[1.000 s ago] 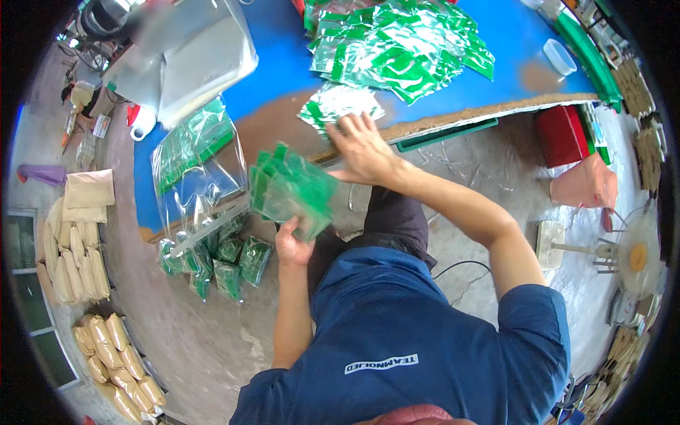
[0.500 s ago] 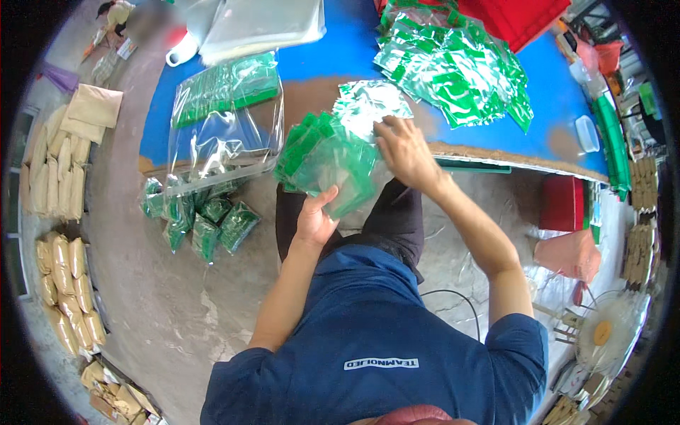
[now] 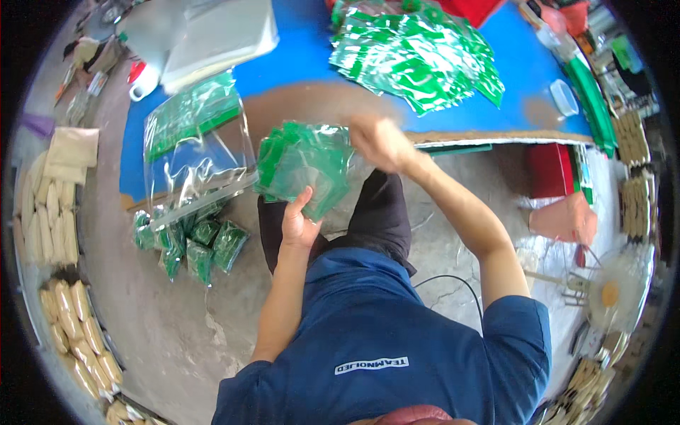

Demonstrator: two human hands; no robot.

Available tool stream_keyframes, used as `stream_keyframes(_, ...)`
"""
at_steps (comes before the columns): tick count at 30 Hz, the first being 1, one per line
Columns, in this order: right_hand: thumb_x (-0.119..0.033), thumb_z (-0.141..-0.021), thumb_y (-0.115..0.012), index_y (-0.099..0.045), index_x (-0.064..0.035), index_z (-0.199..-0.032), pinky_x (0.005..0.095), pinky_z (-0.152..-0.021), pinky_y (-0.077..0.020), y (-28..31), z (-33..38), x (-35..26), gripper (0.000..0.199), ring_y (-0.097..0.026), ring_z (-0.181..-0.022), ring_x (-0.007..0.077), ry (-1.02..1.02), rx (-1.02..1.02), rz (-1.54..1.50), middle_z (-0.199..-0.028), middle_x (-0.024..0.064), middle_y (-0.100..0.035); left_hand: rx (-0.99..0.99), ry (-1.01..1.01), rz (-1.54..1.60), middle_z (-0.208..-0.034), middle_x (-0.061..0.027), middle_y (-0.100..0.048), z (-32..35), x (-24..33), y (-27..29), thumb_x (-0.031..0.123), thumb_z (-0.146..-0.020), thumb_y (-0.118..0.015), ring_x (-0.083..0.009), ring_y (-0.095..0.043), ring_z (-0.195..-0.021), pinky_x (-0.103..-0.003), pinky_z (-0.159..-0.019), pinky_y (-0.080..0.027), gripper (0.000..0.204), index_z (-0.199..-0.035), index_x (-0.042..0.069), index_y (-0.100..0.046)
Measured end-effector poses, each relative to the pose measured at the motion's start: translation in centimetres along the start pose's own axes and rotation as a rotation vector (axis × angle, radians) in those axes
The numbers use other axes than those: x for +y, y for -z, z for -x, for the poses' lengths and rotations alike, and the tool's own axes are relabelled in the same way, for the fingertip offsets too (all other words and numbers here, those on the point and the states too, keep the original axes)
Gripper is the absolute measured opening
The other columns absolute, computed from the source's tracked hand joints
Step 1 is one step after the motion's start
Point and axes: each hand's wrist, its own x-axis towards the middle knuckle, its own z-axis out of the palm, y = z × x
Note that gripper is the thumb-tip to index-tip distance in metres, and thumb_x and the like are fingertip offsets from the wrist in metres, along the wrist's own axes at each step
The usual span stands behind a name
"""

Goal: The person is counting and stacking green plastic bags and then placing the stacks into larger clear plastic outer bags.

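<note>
The left hand [image 3: 299, 225] grips from below a fanned stack of green packets [image 3: 303, 164], held above the lap at the edge of the blue table [image 3: 290, 53]. The right hand [image 3: 380, 142] is blurred at the stack's top corner, so I cannot tell if it is closed. Because only one hand holds the loose, slippery stack, I think packets could slide out and fall to the floor [image 3: 142, 319].

The left hand [image 3: 297, 225] is raised in front of the body, fingers curled in a grip, forearm bent upward. The right hand [image 3: 379, 142] reaches forward, blurred, arm extended from the shoulder and slightly bent.
</note>
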Motion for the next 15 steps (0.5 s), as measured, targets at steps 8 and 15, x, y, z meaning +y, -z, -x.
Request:
stream_keyframes(8, -0.038, -0.08, -0.079, -0.048, -0.003, -0.139, 0.0517, -0.112, -0.0336, -1.1, 6.3, 4.5, 0.075, -0.043, -0.135, 0.0383, -0.09, 0.154, 0.231, -0.141, 0.0186, -0.049, -0.003, 0.037, -0.083, -0.131, -0.0094, -0.061, 0.0, 1.1, 0.6, 0.009, -0.083, -0.069, -0.0274, -0.057, -0.123, -0.048, -0.11, -0.042, 0.057, -0.138, 0.005, -0.05)
stream_keyframes(15, -0.024, -0.097, -0.065, -0.063, 0.0044, -0.113, 0.0319, -0.076, -0.051, -3.0, 3.8, -2.5, 0.033, -0.06, -0.083, 0.0126, -0.534, 0.313, -0.929, -0.093, 0.0123, -0.069, -0.28, 0.094, 0.12, -0.141, -0.0152, -0.055, -0.4, 1.9, 1.1, 0.012, -0.083, -0.073, -0.0365, -0.05, -0.131, -0.057, -0.116, -0.033, 0.065, -0.142, 0.003, -0.047)
